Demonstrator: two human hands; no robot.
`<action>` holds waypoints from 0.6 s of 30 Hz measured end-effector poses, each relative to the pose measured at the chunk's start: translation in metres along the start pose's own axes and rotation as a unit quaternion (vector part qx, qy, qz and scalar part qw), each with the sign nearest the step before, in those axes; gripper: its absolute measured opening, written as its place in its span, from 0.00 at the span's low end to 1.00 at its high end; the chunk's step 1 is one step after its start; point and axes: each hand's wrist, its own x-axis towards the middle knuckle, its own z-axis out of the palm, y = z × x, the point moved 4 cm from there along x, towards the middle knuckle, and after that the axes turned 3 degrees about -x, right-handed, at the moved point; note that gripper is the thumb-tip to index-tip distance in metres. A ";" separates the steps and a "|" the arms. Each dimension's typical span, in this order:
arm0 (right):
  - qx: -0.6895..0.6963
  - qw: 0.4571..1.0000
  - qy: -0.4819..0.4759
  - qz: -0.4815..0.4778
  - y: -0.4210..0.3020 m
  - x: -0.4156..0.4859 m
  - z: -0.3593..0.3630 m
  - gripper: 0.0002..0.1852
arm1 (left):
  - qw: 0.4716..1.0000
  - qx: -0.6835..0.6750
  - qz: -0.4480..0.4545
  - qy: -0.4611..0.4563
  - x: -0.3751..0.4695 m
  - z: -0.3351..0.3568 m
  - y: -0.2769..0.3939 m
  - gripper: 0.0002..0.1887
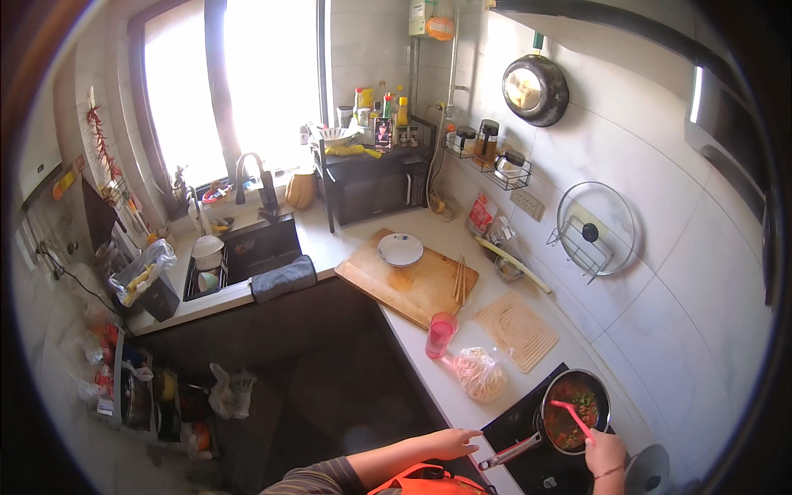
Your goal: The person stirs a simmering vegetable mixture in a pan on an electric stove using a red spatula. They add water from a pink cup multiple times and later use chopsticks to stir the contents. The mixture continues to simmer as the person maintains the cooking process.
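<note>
My right hand [605,459] grips the handle of a red cooking utensil [576,416]; its working end dips into the food. The food [566,393], a red broth with green and orange pieces, fills part of a dark frying pan [606,396] on a black cooktop [550,476]. My left hand [456,443] hovers at the counter's front edge, holding nothing, fingers loosely apart. Near it lies the pan handle [510,451], which it does not grasp. Beyond, on the counter, a clear plastic bag of noodles [479,374] sits beside a pink translucent cup [440,335].
A wooden cutting board [365,272] carries a white bowl [400,249] and chopsticks [458,278]. A ridged beige mat [518,331] and a long green stalk [516,266] lie along the wall. A pan lid [647,473] stands right of my right hand. The sink [266,247] is far left.
</note>
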 end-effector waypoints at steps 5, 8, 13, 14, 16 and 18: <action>-0.004 0.999 -0.033 0.011 0.005 -0.031 -0.053 0.06 | 0.999 0.039 0.021 -0.004 0.021 0.009 0.011 0.33; -0.043 0.998 -0.040 0.016 0.012 -0.033 -0.037 0.06 | 0.998 0.040 0.018 -0.038 0.027 0.024 0.014 0.34; -0.001 0.996 0.017 0.085 0.021 -0.025 -0.023 0.09 | 0.994 0.027 -0.001 -0.106 0.028 0.038 0.018 0.39; 0.025 0.991 -0.004 0.128 0.025 -0.020 -0.020 0.09 | 0.993 0.044 -0.002 -0.110 0.028 0.040 0.019 0.40; 0.026 0.989 0.020 0.142 0.034 -0.009 0.000 0.09 | 0.992 0.051 -0.002 -0.116 0.029 0.044 0.017 0.40; 0.044 0.987 0.038 0.151 0.040 0.001 0.028 0.09 | 0.992 0.038 -0.001 -0.121 0.029 0.049 0.013 0.40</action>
